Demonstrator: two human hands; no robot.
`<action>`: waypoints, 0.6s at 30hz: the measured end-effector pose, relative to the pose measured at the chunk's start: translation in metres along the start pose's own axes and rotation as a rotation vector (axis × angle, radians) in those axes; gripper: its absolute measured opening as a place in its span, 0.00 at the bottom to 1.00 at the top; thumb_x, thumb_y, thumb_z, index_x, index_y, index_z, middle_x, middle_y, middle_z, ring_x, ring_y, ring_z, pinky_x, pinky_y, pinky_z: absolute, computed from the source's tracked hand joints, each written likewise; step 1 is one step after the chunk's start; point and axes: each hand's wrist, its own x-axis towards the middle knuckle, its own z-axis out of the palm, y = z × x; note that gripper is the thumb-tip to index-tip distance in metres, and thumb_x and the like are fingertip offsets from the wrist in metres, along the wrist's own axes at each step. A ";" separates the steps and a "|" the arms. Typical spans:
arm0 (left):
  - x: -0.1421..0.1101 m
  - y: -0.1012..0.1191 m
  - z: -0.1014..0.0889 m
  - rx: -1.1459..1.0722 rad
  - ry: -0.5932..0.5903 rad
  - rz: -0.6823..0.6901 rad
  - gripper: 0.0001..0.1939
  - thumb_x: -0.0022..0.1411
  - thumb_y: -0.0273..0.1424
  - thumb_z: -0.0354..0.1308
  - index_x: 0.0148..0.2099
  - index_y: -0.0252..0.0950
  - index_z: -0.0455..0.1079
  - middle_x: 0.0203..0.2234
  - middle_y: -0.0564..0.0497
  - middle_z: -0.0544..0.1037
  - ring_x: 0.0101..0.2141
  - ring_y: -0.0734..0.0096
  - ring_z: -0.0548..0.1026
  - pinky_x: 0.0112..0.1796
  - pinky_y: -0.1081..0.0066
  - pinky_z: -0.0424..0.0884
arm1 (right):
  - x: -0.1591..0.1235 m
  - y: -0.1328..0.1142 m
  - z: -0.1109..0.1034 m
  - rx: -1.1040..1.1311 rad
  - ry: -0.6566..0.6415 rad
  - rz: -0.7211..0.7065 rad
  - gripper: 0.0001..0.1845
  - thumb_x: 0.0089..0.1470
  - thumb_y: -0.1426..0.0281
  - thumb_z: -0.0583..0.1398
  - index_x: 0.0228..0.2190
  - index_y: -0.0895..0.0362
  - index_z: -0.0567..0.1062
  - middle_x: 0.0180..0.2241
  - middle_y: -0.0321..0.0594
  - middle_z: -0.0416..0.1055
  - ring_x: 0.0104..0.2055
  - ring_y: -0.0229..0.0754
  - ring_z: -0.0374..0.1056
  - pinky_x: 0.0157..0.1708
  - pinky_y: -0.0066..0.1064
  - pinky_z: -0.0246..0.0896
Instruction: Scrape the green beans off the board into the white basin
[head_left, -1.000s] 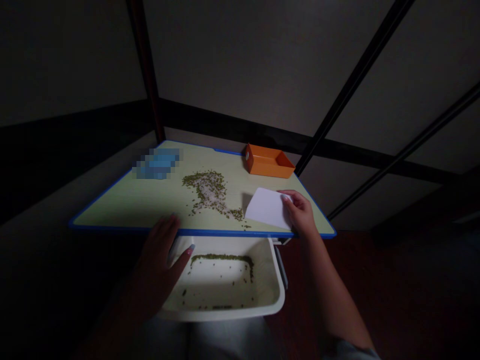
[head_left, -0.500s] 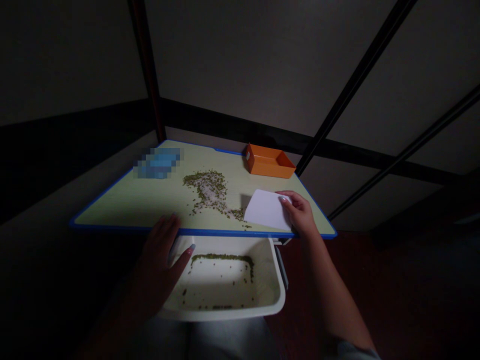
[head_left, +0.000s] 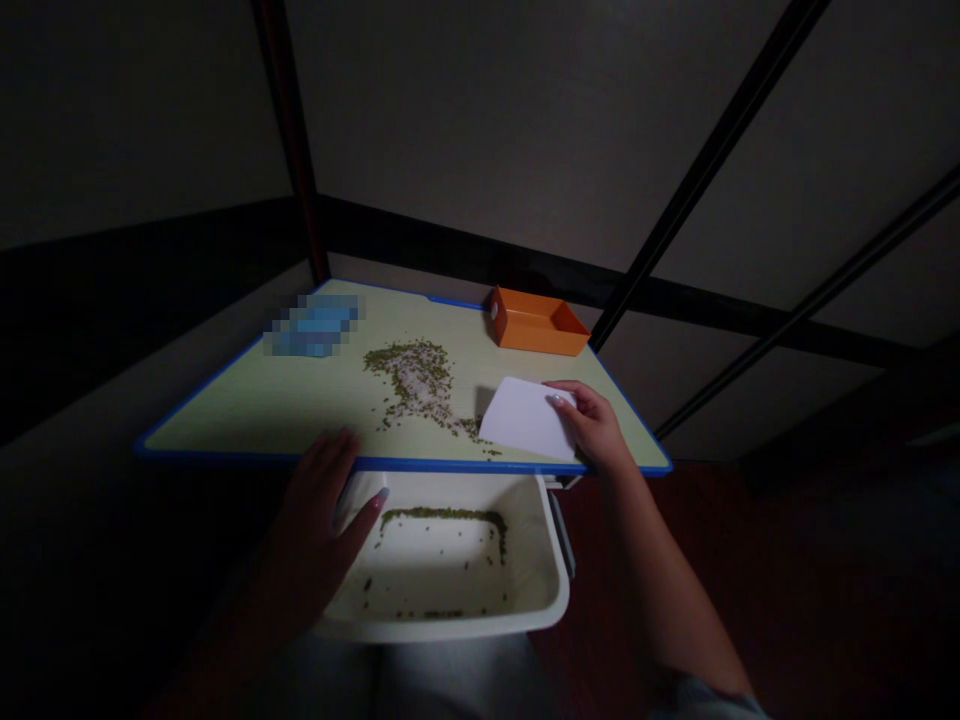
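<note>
Between thumb and fingers, my right hand (head_left: 592,420) grips a white card or flat scraper (head_left: 525,415), tilted over the right part of the tabletop (head_left: 247,410). The card's left edge meets the tail of a scattered heap of small green beans or grains mixed with whitish grains (head_left: 416,375). My left hand (head_left: 330,490) has its fingers spread, the fingertips on the table's front edge and the thumb along the rim of a white plastic bin (head_left: 525,620). Green grains line the far and right sides of the bin's floor, with a few scattered.
An orange open box (head_left: 540,335) stands at the back right of the table. A blurred blue item (head_left: 315,325) lies at the back left. The table has a raised blue edge, and dark panelled walls (head_left: 465,120) rise behind it.
My right hand has shifted the white card slightly left, against the tail of the grains. My left hand and the bin stay in place.
</note>
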 end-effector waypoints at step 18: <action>0.000 0.002 -0.001 0.008 0.001 -0.004 0.35 0.63 0.49 0.47 0.67 0.38 0.56 0.67 0.41 0.62 0.68 0.50 0.55 0.66 0.45 0.55 | -0.002 -0.002 0.000 0.050 0.049 0.008 0.16 0.45 0.57 0.69 0.34 0.52 0.81 0.38 0.41 0.80 0.35 0.44 0.71 0.34 0.34 0.65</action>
